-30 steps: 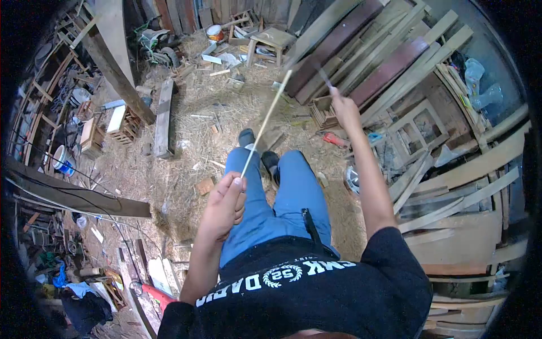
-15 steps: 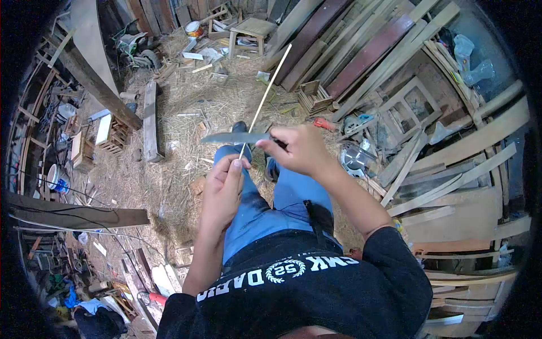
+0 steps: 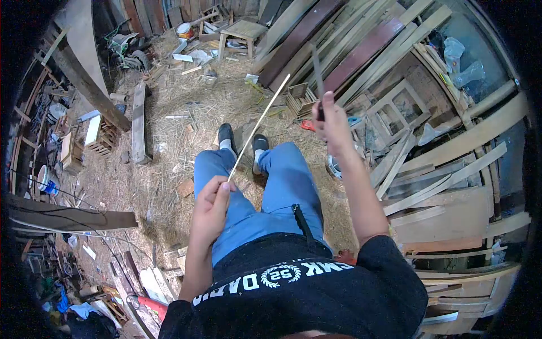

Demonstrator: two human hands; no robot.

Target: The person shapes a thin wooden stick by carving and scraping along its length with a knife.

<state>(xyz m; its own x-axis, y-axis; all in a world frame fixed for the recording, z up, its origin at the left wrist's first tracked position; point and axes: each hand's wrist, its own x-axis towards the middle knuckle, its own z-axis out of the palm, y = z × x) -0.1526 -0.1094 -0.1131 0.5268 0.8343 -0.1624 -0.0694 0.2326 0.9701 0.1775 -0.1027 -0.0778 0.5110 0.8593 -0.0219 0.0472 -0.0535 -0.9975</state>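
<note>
A thin pale wooden stick slants up and away from my left hand, whose fingers are closed around its lower end. Out to the right, my right hand grips a knife by its dark handle. The blade points up and away from me, apart from the stick. Below both hands are my legs in blue trousers and my dark shoes on the straw-covered floor.
Planks lean along the right side, with a wooden frame and a small crate near them. A stool stands at the back. On the left are a long beam and a post.
The knife has left the stick and swung to the right, its blade turning from pointing left to pointing up. My left hand has lowered slightly with the stick, which tilts further right.
</note>
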